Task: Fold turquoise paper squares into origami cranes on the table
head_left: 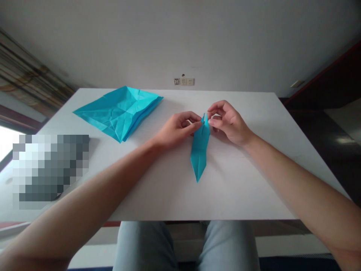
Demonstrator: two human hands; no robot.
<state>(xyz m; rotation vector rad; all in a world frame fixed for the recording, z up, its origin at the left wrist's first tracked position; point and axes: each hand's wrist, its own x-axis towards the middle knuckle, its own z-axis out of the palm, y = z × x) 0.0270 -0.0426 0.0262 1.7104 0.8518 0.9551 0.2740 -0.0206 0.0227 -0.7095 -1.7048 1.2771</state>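
Large creased turquoise paper sheet (118, 113) lying at left on white rectangular worktop (239, 188), folded into broad diamond, no narrow shaping. Left hand (176, 130) at centre, fingers (194, 117) pinching upper end of narrow folded turquoise paper (199, 150). Paper on worktop between hands: long, pointed, upper end split in two points, lower tip sharply folded. Right hand (228, 122) curled beside right point; contact unclear. No legible writing.

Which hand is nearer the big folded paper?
Left. The left hand is right of the big folded paper; the right hand is farther right, across the narrow folded piece.
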